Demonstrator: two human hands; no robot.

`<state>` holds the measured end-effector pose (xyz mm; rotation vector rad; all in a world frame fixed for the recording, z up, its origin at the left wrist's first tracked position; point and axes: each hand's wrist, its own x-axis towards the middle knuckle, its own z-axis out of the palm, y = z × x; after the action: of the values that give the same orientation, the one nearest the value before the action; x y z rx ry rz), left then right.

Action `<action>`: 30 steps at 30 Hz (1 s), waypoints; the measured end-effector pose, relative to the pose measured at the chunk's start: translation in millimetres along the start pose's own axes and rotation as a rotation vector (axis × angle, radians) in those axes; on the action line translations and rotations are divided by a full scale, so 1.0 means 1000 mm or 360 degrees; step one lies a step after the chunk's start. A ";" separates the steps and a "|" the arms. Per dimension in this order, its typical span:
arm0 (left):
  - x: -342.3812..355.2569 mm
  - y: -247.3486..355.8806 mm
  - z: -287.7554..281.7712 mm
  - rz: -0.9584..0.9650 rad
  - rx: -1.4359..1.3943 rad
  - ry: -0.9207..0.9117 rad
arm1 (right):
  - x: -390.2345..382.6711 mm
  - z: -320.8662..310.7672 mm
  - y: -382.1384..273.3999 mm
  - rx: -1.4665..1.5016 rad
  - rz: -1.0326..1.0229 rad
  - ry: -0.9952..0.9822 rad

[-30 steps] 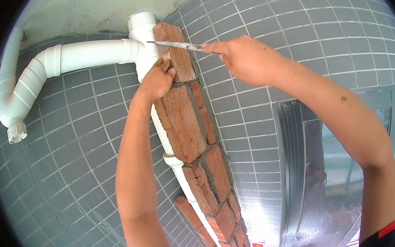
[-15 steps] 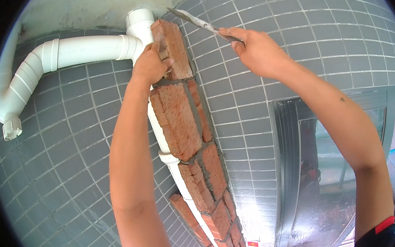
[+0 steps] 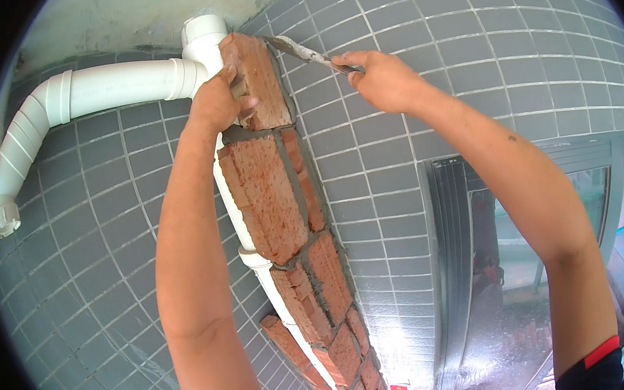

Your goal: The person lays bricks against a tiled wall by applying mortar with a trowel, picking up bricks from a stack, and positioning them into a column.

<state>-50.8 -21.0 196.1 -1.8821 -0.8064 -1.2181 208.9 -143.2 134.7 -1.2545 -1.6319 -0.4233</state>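
Top brick (image 3: 263, 81) is found at the head of a narrow brick column, set upright between the white pipe (image 3: 204, 38) and the grey tiled wall (image 3: 394, 122). Its faces are orange-red, rough and slightly streaked, and its long edges are fairly straight. The left hand (image 3: 220, 103) is placed with bent fingers against its left side; whether the brick is gripped or merely braced cannot be told. A trowel (image 3: 304, 52) is grasped by its rear end in the right hand (image 3: 383, 79). The trowel's slim metal blade is smeared with pale and grey matter, and its tip is held at the upper right edge of the brick; contact cannot be confirmed. Below, a larger brick (image 3: 265, 199) with a coarse, pitted face and a ragged left edge is seated, bordered by grey mortar (image 3: 309, 250). The pipe is smooth plastic, ringed by collars and joined to a bent branch running left. The tiles are rectangular, matt and divided by pale joints. A small red-and-white label (image 3: 399, 388) is seen near the lower edge; its marking is too small to be read.
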 end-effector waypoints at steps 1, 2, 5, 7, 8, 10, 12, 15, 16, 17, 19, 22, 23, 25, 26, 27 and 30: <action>0.001 0.002 0.001 -0.0019 -0.0013 -0.0014 | 0.004 0.005 0.008 -0.0001 -0.0091 0.0068; 0.001 0.003 0.001 -0.0038 -0.0026 -0.0027 | 0.008 0.009 0.016 -0.0002 -0.0181 0.0137; 0.001 0.005 0.004 -0.0010 0.0007 -0.0007 | 0.012 0.017 0.027 -0.0114 -0.0421 0.0263; -0.002 0.001 0.005 -0.0024 -0.0003 -0.0002 | 0.003 0.010 0.019 -0.0076 -0.0272 0.0108; -0.003 0.000 0.005 -0.0032 -0.0022 0.0017 | -0.005 0.004 0.010 -0.0053 -0.0126 -0.0038; -0.002 -0.001 0.003 -0.0034 -0.0027 0.0001 | -0.016 0.001 0.008 -0.0056 -0.0103 -0.0066; -0.001 -0.004 0.005 -0.0017 -0.0029 0.0032 | -0.028 0.002 0.011 -0.0057 -0.0080 -0.0093; -0.001 0.009 -0.001 -0.0146 -0.0021 -0.0144 | -0.045 0.005 0.021 0.0000 -0.0071 -0.0156; 0.000 0.008 -0.004 -0.0135 -0.0037 -0.0190 | -0.049 0.008 0.026 0.0004 -0.0103 -0.0154; 0.000 0.008 -0.004 -0.0135 -0.0038 -0.0193 | -0.054 0.010 0.030 0.0009 -0.0136 -0.0151; 0.000 0.007 -0.002 -0.0123 -0.0038 -0.0157 | -0.067 0.014 0.034 0.0040 -0.0116 -0.0170; -0.002 0.004 0.003 -0.0035 -0.0014 -0.0007 | -0.080 0.024 0.041 0.0077 -0.0303 -0.0092; -0.002 0.005 0.003 -0.0030 -0.0015 -0.0006 | -0.084 0.023 0.041 0.0076 -0.0301 -0.0088; -0.002 0.005 0.003 -0.0055 -0.0032 -0.0060 | -0.096 0.017 0.030 0.0023 0.0169 -0.0380; -0.001 0.003 0.003 -0.0051 -0.0031 -0.0060 | -0.102 0.017 0.026 0.0044 0.0127 -0.0352; 0.000 0.001 0.004 -0.0026 -0.0021 -0.0033 | -0.106 0.020 0.029 0.0046 0.0127 -0.0349; 0.002 -0.006 0.005 0.0013 -0.0011 -0.0006 | -0.120 0.027 0.036 0.0145 0.0021 -0.0299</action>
<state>-52.7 -13.5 197.9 -1.8921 -0.7969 -1.2144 223.3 -171.0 10.8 -1.2662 -1.7790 -0.2250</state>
